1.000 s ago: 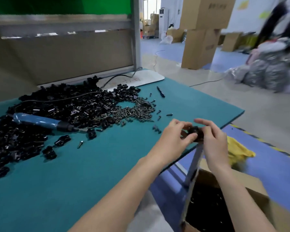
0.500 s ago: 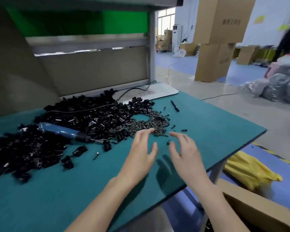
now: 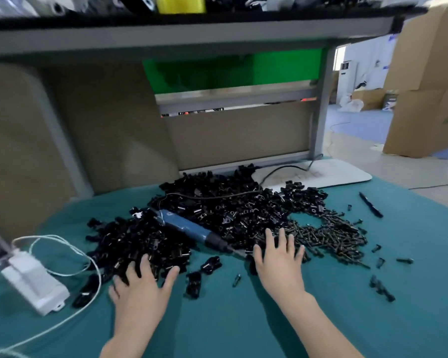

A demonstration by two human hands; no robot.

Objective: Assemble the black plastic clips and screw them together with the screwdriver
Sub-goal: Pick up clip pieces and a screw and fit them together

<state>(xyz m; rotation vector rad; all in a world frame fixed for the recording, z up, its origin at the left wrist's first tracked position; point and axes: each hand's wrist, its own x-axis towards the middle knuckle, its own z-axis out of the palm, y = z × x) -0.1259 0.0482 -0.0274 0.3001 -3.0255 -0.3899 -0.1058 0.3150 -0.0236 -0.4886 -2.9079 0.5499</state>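
A big heap of black plastic clips [image 3: 217, 210] covers the middle of the teal table [image 3: 230, 319]. A blue electric screwdriver [image 3: 189, 228] lies across the heap, tip pointing right. Dark screws [image 3: 331, 236] form a pile to the right of the clips. My left hand [image 3: 140, 288] is spread flat, fingers reaching into the near left part of the clip heap. My right hand [image 3: 277, 257] is spread too, fingertips touching the clips and screws just right of the screwdriver tip. Neither hand holds anything.
A white power adapter [image 3: 34, 285] with white cables lies at the left. A white board [image 3: 321, 174] and a black pen [image 3: 370, 204] are at the back right. Loose clips [image 3: 380, 290] and screws are scattered at the right. Cardboard boxes [image 3: 429, 99] stand beyond the table.
The clip held over the table's right edge is gone from my hands. Both hands have moved left onto the table, opened, and now reach the heap. The view has swung left.
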